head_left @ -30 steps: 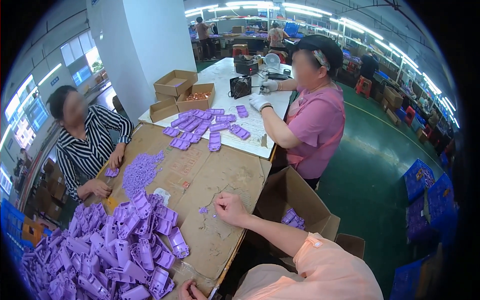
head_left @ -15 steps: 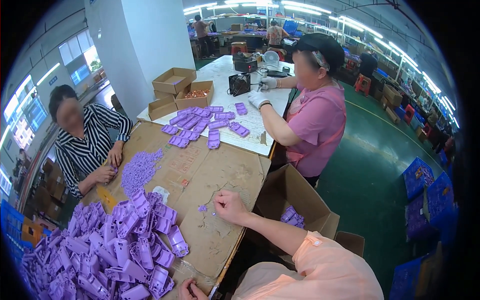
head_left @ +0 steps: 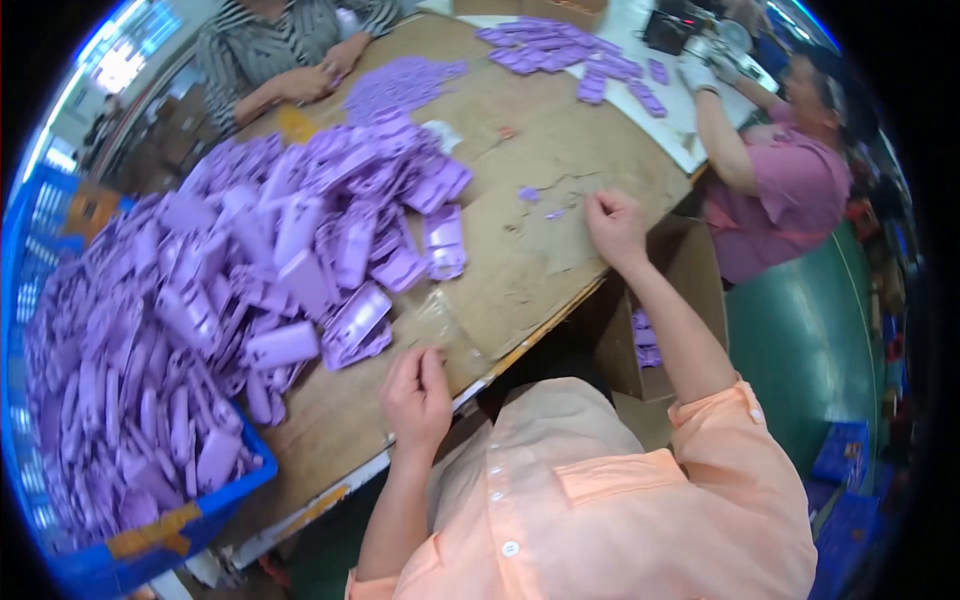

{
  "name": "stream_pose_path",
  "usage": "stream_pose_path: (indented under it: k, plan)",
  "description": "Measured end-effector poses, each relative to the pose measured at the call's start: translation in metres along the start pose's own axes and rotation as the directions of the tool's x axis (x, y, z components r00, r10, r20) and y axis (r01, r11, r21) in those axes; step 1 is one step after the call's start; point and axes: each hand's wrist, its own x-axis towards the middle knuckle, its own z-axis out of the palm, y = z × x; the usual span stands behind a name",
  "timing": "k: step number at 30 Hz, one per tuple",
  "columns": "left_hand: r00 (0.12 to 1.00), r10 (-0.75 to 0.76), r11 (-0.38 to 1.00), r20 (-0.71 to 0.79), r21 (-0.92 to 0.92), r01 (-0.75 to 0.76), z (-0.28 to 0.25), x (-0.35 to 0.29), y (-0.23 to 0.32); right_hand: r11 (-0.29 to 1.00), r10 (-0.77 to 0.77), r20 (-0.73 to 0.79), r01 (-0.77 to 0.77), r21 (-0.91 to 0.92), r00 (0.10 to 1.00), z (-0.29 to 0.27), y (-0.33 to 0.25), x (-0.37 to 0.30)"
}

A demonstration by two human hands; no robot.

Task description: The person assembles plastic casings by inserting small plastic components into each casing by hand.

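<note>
My left hand (head_left: 417, 395) is over the near edge of the cardboard-covered table, fingers curled. To its upper left lies a large heap of purple plastic housings (head_left: 300, 280), and one loose housing (head_left: 358, 318) is the closest to it. My right hand (head_left: 615, 232) rests farther right on the cardboard (head_left: 500, 270), its fingers closed. Whatever either hand may hold is hidden. Beside the right hand's fingers lie two small purple pieces, one clump (head_left: 528, 194) and a smaller bit (head_left: 555, 214).
A blue crate (head_left: 150, 545) full of housings stands at the left. Beyond the heap lies a pile of tiny purple parts (head_left: 405, 82); a person in stripes (head_left: 262, 50) sits there. Below the table's right edge stands a cardboard box (head_left: 700, 280). A person in pink (head_left: 790, 190) works at the far right.
My view has tilted down and swung left, so the crate and my left forearm now show. My right hand stays closed near the small pieces.
</note>
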Motion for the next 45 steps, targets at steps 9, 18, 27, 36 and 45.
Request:
stream_pose_path:
  k: [9,18,27,36,45]
  plan:
    - [0.958,-0.214,0.799,0.19,-0.53,0.283,-0.055,-0.029,0.008,0.996,0.032,0.058,-0.027,-0.088,0.998,0.0,0.004,0.006]
    - [0.935,-0.343,0.936,-0.093,-0.12,0.331,-0.12,-0.131,-0.011,0.99,-0.079,0.04,0.083,-0.115,0.996,-0.008,-0.004,0.002]
    - [0.82,-0.571,0.689,0.034,0.564,0.456,-0.109,-0.222,-0.074,0.995,-0.055,0.115,0.065,-0.079,0.992,-0.009,0.008,0.001]
    - [0.884,-0.466,0.762,-0.037,0.491,0.422,-0.122,-0.21,-0.049,0.997,-0.067,0.169,0.074,-0.035,0.983,-0.006,0.027,0.002]
    - [0.604,-0.792,0.338,-0.082,0.765,0.548,-0.171,-0.197,-0.149,0.988,-0.075,0.248,0.105,-0.111,0.966,-0.01,0.056,0.016]
